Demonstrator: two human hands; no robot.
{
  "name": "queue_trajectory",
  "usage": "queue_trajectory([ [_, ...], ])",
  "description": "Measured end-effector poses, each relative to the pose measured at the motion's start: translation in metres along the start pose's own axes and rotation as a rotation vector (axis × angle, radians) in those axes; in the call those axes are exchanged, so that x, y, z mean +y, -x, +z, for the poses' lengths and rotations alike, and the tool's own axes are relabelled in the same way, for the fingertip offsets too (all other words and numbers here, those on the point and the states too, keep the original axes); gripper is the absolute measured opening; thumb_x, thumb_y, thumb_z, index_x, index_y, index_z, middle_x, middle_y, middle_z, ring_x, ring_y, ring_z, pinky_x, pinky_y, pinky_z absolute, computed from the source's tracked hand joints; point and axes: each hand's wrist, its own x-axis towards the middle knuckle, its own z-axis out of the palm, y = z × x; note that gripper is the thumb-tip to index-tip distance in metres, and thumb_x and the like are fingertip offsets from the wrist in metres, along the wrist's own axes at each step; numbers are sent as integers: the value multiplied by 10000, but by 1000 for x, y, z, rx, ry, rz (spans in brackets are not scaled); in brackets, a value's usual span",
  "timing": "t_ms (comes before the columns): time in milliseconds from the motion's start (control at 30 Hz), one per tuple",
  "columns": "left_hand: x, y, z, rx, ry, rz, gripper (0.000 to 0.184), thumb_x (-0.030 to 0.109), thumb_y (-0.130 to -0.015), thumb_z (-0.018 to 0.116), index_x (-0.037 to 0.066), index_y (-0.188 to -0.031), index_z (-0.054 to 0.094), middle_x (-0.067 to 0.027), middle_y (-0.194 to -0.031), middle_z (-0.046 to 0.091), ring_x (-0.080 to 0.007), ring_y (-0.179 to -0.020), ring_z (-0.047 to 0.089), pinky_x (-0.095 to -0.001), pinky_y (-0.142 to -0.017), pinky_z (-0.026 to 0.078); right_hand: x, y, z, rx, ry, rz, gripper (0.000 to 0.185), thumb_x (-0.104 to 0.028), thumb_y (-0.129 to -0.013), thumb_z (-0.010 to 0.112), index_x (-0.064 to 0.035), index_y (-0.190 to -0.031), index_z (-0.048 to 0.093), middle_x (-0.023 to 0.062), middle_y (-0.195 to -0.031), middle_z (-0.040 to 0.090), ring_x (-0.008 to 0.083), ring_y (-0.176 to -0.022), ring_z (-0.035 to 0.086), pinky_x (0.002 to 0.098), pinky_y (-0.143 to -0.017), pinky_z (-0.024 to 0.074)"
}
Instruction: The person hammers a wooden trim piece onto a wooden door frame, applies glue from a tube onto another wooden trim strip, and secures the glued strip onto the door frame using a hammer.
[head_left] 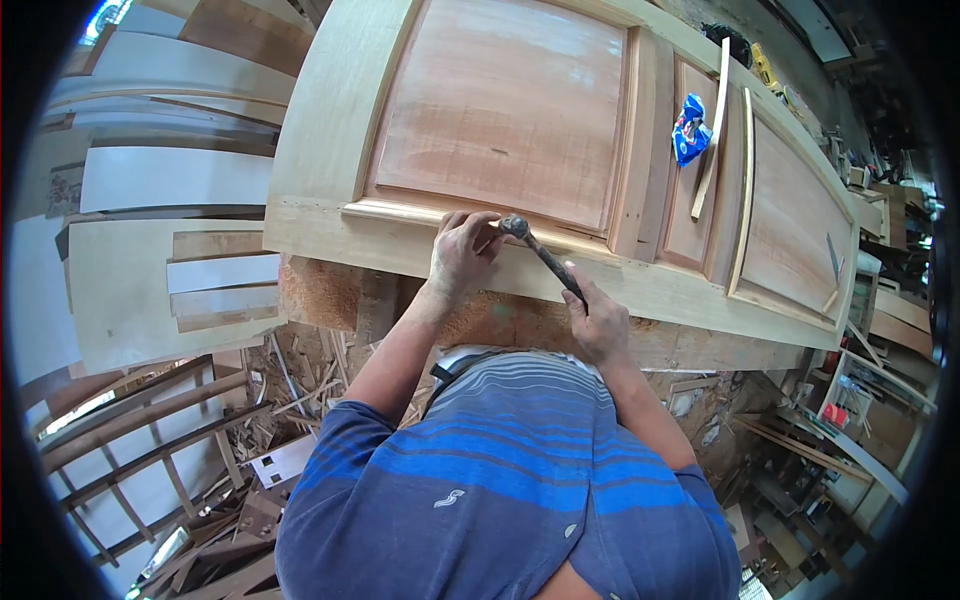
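Observation:
My right hand (598,318) is wrapped around the dark handle of a hammer (548,259). The hammer's head sits up and to the left, right beside the fingertips of my left hand (465,252). The left fingers are pinched together over the near edge of a wooden door panel (505,110); whatever lies between them is too small or hidden to tell. Under and beside that hand runs a thin wooden moulding strip (395,213) along the panel's near frame.
On the door's middle lie a blue packet (690,130) and a long loose wood strip (713,140). Another moulding (742,200) edges the right panel. Boards (170,180) are stacked at left; wood scraps (300,375) litter the floor. A yellow tool (763,65) lies beyond the far edge.

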Motion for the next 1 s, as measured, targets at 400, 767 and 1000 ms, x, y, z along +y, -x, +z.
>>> queue_trajectory([
  [400, -4, -1, -4, -19, 14, 52, 478, 58, -806, 885, 133, -1258, 748, -42, -947, 782, -314, -1032, 741, -471, -1002, 570, 4, 4, -3, 10, -44, -46, 538, -211, -1028, 772, -195, -1551, 647, 157, -960, 800, 359, -772, 779, 472, -645, 595],
  [767, -3, -1, -7, -80, 4, 19, 521, 37, -800, 863, 142, -1294, 735, -32, -919, 775, -287, -1017, 735, -456, -996, 562, 5, 0, -7, 115, -62, -152, 555, -157, -984, 806, -166, -1522, 668, 123, -900, 773, 332, -720, 751, 459, -627, 577],
  [1000, -2, -5, -7, -104, -6, -18, 517, 15, -799, 854, 129, -1287, 725, -30, -890, 775, -280, -1012, 728, -449, -1018, 543, 22, -2, 6, 38, 2, -160, 547, -185, -993, 797, -198, -1525, 673, 128, -879, 751, 326, -690, 732, 469, -610, 558],
])
